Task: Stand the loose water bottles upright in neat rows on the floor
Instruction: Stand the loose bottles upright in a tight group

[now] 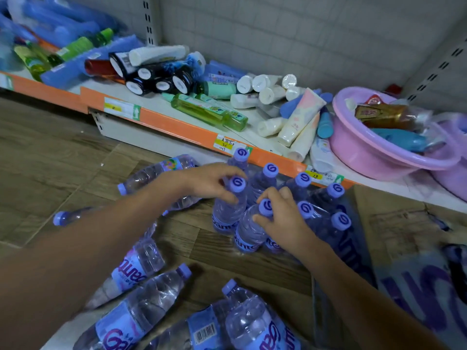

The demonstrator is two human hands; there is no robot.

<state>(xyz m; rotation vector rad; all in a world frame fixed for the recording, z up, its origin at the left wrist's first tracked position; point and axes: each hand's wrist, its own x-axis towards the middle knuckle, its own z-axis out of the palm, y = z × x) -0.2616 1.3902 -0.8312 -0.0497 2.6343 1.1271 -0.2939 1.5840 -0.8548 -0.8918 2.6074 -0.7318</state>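
Note:
Several clear water bottles with purple caps stand upright in rows point(303, 195) on the wooden floor point(50, 160) by the shelf base. My left hand point(207, 181) grips the neck of an upright bottle point(228, 210) at the group's left edge. Just in front of it, my right hand point(280, 215) holds the neck of another upright bottle point(249, 231). Loose bottles lie on their sides: several near me point(141, 311), one far left point(68, 216), and two behind my left arm point(156, 171).
A low shelf with an orange edge point(177, 127) carries toppled lotion tubes, green bottles and a pink basin point(374, 152). Flattened cardboard point(394, 223) and printed plastic wrap point(417, 286) lie on the floor at right.

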